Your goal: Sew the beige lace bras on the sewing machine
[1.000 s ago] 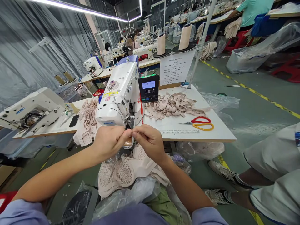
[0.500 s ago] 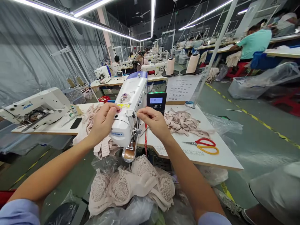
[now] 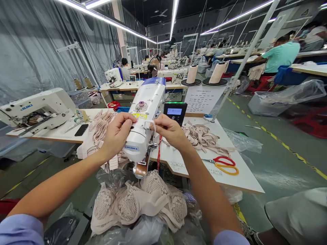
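In front of me stands a white sewing machine (image 3: 143, 132) with a blue top. My left hand (image 3: 119, 131) rests at the left of its head, with thumb and forefinger pinched near a small red button. At the right side of the head, my right hand (image 3: 168, 129) has its fingertips pinched together by a white curved guard (image 3: 152, 123). Whatever either pinch holds is too thin or hidden to make out. Below the machine's arm lie beige lace bras (image 3: 139, 204) on clear plastic. A red strip (image 3: 158, 153) hangs behind the needle area.
Red-and-yellow scissors (image 3: 224, 165) and a pile of beige straps (image 3: 200, 136) lie on the table at right. A control screen (image 3: 174, 112) stands behind. Stacked beige fabric (image 3: 99, 131), a phone (image 3: 81, 130) and a second machine (image 3: 38, 110) are at left. Someone's leg (image 3: 296, 214) is at lower right.
The view has shifted slightly. My right hand has moved a little at the machine's side, and the white curved guard now shows by its fingertips. My left hand keeps its pinch.
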`<state>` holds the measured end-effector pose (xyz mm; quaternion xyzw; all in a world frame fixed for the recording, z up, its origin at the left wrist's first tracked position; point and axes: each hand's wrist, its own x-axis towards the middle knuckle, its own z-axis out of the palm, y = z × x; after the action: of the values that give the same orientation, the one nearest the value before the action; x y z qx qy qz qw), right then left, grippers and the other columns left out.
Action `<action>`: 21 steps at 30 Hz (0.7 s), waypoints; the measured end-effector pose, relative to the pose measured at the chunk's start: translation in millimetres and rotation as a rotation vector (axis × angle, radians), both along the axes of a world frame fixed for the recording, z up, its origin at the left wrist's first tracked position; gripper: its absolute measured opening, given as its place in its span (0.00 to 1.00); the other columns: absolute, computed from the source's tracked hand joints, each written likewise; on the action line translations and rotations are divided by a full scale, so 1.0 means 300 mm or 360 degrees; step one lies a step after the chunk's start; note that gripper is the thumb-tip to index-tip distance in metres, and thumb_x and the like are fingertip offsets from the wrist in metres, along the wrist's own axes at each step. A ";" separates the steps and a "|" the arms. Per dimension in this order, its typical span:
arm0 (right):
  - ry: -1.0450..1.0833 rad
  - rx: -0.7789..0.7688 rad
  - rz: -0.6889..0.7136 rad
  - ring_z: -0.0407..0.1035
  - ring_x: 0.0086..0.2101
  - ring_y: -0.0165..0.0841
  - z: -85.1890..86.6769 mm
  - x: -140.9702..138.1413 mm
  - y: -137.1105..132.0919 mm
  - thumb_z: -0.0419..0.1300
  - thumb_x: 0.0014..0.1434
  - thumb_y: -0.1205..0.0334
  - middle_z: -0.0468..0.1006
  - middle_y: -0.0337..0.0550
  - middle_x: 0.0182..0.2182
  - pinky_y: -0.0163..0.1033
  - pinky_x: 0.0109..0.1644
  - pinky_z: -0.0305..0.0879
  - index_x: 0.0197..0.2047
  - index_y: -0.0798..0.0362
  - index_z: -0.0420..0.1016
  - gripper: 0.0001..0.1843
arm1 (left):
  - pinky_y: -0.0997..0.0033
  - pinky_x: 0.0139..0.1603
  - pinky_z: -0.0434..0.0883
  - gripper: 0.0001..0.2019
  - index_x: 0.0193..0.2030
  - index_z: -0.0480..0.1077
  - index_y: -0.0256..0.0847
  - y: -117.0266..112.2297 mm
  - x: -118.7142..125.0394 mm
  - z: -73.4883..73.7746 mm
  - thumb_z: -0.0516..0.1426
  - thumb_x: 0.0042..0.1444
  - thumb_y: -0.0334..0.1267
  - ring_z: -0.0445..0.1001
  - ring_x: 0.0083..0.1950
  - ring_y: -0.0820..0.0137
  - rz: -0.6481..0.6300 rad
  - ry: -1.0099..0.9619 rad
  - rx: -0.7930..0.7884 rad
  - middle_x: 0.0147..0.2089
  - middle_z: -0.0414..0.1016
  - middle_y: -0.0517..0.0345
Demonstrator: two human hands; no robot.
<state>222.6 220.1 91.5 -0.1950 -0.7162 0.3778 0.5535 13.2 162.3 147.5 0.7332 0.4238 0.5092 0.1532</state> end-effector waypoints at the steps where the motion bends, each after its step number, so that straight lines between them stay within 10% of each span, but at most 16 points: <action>1: -0.0012 0.0006 0.0001 0.57 0.31 0.30 0.001 0.001 0.001 0.66 0.62 0.53 0.63 0.37 0.30 0.38 0.37 0.55 0.40 0.46 0.85 0.09 | 0.63 0.52 0.67 0.08 0.40 0.71 0.43 0.000 -0.001 -0.001 0.51 0.66 0.39 0.71 0.47 0.66 0.0001 0.0000 0.0002 0.43 0.74 0.55; 21: -0.0109 -0.0020 0.0004 0.57 0.31 0.30 0.022 -0.002 -0.003 0.65 0.62 0.49 0.62 0.36 0.29 0.38 0.36 0.54 0.41 0.49 0.84 0.13 | 0.61 0.54 0.67 0.08 0.40 0.72 0.43 0.007 -0.005 -0.005 0.52 0.65 0.36 0.72 0.48 0.65 -0.0016 0.0017 0.0038 0.43 0.75 0.55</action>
<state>222.1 219.1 98.2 -0.2102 -0.7325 0.3761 0.5270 11.7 164.3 145.9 0.7399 0.4148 0.5094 0.1447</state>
